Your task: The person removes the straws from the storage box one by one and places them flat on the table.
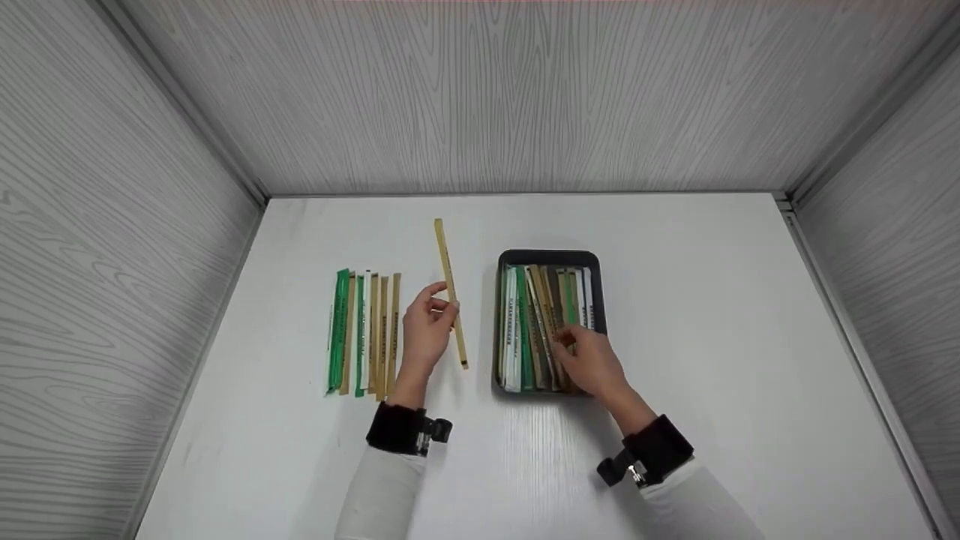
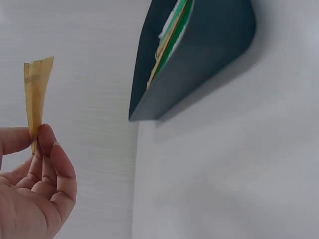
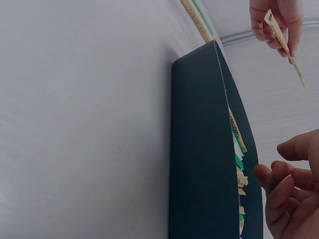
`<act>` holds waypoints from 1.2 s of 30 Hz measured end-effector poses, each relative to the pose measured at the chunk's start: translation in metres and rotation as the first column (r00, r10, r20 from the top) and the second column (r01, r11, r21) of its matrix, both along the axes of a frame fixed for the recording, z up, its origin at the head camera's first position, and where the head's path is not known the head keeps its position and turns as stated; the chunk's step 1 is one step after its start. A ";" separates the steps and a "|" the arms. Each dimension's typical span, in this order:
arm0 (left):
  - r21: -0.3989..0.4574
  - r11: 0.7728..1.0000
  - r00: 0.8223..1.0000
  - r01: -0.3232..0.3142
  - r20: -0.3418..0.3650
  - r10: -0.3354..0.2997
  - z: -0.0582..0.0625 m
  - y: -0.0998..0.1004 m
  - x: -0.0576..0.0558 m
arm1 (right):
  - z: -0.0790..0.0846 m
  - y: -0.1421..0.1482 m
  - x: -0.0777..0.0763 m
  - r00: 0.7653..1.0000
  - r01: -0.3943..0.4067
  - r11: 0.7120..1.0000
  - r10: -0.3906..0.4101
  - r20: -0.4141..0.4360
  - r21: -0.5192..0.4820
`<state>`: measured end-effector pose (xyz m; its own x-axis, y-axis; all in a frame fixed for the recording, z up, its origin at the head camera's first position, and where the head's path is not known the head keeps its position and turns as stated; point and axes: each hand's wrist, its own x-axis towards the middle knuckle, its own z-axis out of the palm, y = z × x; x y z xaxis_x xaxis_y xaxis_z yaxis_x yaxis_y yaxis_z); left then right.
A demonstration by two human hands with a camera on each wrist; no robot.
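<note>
L hand pinches tan packet nr mid, poss swivel if slack; R hand loosely parted, empty, over tray

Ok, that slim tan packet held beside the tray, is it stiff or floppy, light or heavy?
The slim tan packet looks fairly stiff: pinched near its middle by the left grip, both ends run straight. Probably light, since fingertips carry it. Its thin, folded-looking end might crease.
</note>
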<state>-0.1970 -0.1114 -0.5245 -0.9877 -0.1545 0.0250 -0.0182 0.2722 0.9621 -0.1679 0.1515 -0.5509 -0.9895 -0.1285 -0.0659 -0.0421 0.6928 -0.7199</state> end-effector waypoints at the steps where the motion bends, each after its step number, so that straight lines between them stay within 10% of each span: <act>1: -0.048 0.999 1.000 -0.015 -0.003 0.015 -0.002 -0.007 -0.001 | -0.001 0.000 0.000 1.000 -0.001 1.000 0.001 -0.001 0.024; 9: -0.360 0.927 0.991 -0.102 0.045 0.126 -0.014 -0.057 0.000 | -0.007 -0.001 0.001 1.000 -0.016 0.996 0.018 -0.019 0.086; 18: -0.513 0.845 0.969 -0.150 0.094 0.229 -0.026 -0.098 0.009 | -0.010 -0.003 0.003 0.999 -0.049 0.990 0.048 0.013 0.129; 36: -0.582 0.801 0.948 -0.140 0.154 0.278 -0.048 -0.106 0.008 | -0.020 -0.002 0.002 0.997 -0.061 0.977 0.048 0.068 0.203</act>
<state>-0.1888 -0.2178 -0.5728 -0.9221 -0.3846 -0.0426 -0.3297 0.7231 0.6070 -0.1656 0.1495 -0.5710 -0.9746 -0.1592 -0.1576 -0.0430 0.8235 -0.5657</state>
